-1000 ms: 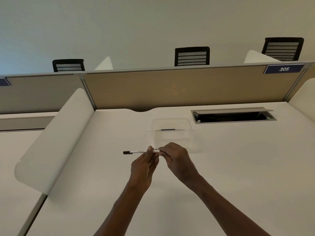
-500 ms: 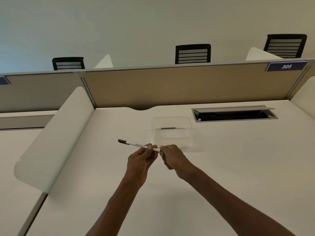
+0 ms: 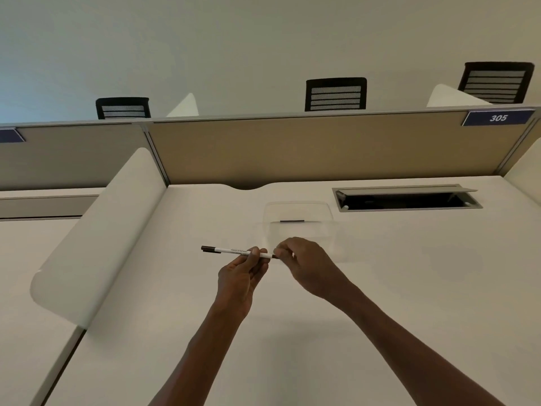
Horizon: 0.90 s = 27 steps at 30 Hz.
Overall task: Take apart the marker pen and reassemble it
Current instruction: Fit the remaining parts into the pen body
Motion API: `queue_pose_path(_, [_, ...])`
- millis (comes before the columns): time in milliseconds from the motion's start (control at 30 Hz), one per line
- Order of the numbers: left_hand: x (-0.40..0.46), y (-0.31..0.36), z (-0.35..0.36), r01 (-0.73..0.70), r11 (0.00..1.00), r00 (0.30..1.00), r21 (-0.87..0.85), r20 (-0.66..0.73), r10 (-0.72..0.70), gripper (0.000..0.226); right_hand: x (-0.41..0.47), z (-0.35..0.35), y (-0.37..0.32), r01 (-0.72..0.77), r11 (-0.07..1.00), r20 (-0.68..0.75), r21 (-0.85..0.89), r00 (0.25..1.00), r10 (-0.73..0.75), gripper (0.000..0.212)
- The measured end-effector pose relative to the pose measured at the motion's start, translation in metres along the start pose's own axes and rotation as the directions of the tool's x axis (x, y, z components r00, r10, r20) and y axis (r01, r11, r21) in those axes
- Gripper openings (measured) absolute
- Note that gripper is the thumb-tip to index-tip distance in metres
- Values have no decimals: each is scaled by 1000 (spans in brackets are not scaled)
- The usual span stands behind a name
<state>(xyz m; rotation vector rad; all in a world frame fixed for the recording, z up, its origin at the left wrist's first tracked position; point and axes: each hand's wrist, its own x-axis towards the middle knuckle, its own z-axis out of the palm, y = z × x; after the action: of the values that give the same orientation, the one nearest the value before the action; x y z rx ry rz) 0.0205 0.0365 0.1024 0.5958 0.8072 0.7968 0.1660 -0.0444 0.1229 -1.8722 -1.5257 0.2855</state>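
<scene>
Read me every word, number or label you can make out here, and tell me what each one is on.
"305": white digits on the blue plate at the right end of the desk partition.
Blue plate at the left edge: cut off, nothing readable.
Print on the marker pen barrel: too small to read.

A single head-worn wide-angle camera looks forward and slightly down across a white desk (image 3: pixel 380 303), seen from the seated person's own position. Both forearms enter from the bottom edge, close to the lens, while the beige partition (image 3: pixel 322 148) and far wall fill the upper frame.
</scene>
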Motion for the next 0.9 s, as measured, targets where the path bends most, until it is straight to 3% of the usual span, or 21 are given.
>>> queue_pose_path(133, [-2,-1,3,13,1000,1000,14,5,-13,13,-6,7,3,280,877,48,-391,958,-284,25])
queue_pose_path(267, [-2,0,3,30,1000,1000,6,11,-30,15,-5,9,1,316,819,-12,-480,931,-366,23])
queue_pose_path(333, [-1,2,2,24,1000,999,9,27,-24,14,-3,12,-6,247,897,-22,-367,961,-274,27])
queue_pose_path(367, [-1,2,1,16,1000,999,12,40,-17,13,-1,14,-11,149,959,-18,-242,987,-158,30])
queue_pose_path(400, [0,3,1,8,1000,998,16,57,-9,13,2,15,-15,-13,999,12,-51,1000,13,33])
queue_pose_path(433, [0,3,1,1,1000,997,20,73,-2,13,6,14,-19,-225,954,86,198,974,212,36])
queue_pose_path(467, [-1,4,1,-5,1000,997,26,83,3,13,9,12,-23,-434,781,216,448,901,377,37])
queue_pose_path(500, [-1,4,1,-10,999,996,35,88,7,13,12,11,-25,-592,516,390,618,802,453,38])
queue_pose_path(533, [-1,4,2,-14,999,996,47,88,9,13,14,8,-25,-679,283,526,677,715,460,38])
queue_pose_path(567, [-1,4,1,-17,998,996,57,87,12,13,15,6,-23,-718,174,596,674,667,447,38])
queue_pose_path(600, [-1,4,1,-20,998,996,62,84,15,13,15,3,-22,-736,180,617,653,655,437,38])
queue_pose_path(633, [-2,4,1,-23,998,997,65,78,18,13,14,1,-20,-736,264,604,624,668,435,39])
queue_pose_path(767, [-2,3,2,-20,999,1000,39,15,19,12,13,0,-16,-551,741,320,382,832,454,61])
queue_pose_path(833, [-2,4,2,-13,1000,1000,-1,-17,13,10,10,1,-9,-340,907,94,248,941,326,54])
queue_pose_path(900, [-2,4,2,-9,1000,1000,-13,-23,9,10,6,1,-3,-90,985,-1,145,996,92,38])
